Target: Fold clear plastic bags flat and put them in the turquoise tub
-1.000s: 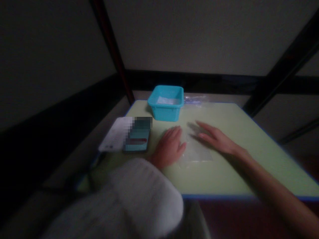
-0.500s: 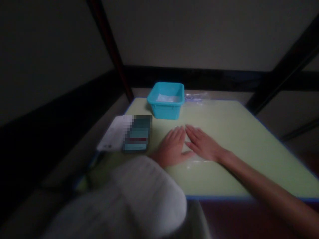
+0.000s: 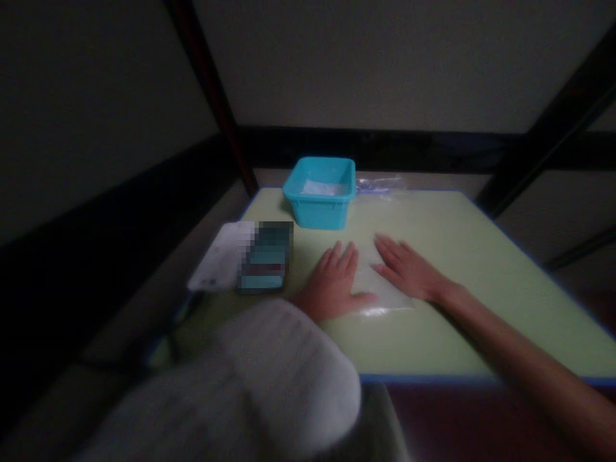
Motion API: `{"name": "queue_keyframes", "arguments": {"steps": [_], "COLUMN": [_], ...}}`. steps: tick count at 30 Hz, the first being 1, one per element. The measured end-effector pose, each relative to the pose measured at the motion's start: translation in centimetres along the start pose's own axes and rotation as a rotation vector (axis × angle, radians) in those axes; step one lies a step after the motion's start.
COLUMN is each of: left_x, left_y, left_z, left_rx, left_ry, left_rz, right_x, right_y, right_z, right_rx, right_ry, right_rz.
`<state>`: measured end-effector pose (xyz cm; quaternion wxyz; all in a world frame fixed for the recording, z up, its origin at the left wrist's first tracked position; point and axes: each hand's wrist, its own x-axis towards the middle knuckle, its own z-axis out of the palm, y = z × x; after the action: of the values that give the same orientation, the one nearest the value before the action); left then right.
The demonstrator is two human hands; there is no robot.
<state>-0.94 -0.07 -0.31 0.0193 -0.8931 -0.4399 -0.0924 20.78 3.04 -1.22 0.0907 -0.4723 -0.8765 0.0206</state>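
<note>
A clear plastic bag or sheet [image 3: 378, 285] lies flat on the pale yellow-green table, its near edge catching the light. My left hand [image 3: 334, 282] rests palm down over its left side, fingers and thumb spread. On the right side, my right hand [image 3: 407, 266] lies flat with the fingers stretched out toward the upper left. Both hands press on the sheet without gripping it. Whether the sheet holds anything cannot be made out.
At the back of the table [image 3: 481, 321] stands a turquoise plastic basket [image 3: 320, 215] with something white inside. Clear plastic wrapping [image 3: 382, 186] lies beside it. To the left are a pixelated phone-like object [image 3: 264, 260] and a white, flat item [image 3: 219, 260].
My right hand has slid right, away from my left, uncovering more of the clear plastic. My left hand stays nearly in place, with its fingers spread wider.
</note>
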Motion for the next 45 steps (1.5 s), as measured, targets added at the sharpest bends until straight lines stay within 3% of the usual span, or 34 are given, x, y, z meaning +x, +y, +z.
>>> {"name": "queue_keyframes", "arguments": {"steps": [5, 9, 12, 17, 25, 40, 45], "left_x": [0.0, 0.0, 0.0, 0.1, 0.0, 0.1, 0.0], "left_y": [0.0, 0.1, 0.1, 0.1, 0.1, 0.3, 0.1], "left_z": [-0.1, -0.1, 0.0, 0.0, 0.3, -0.1, 0.2], "left_rx": [0.007, 0.01, -0.003, -0.051, 0.006, 0.006, 0.006], "left_ry": [-0.007, 0.001, 0.024, 0.058, 0.05, -0.008, 0.014], "left_rz": [-0.008, -0.015, -0.006, 0.007, -0.008, -0.027, -0.018], "right_x": [-0.5, -0.2, 0.4, 0.9, -0.6, -4.7, -2.8], "right_y": [1.1, -0.1, -2.6, -5.2, -3.6, 0.1, -0.5], "right_z": [-0.7, -2.2, -2.4, -0.9, -0.1, -1.0, -1.6], "right_rx": [0.009, 0.117, 0.172, 0.173, 0.048, -0.037, 0.046], "right_ry": [0.016, 0.14, 0.195, 0.065, 0.033, 0.049, 0.078], "right_rz": [0.078, 0.11, 0.023, -0.149, -0.131, -0.06, -0.003]}}
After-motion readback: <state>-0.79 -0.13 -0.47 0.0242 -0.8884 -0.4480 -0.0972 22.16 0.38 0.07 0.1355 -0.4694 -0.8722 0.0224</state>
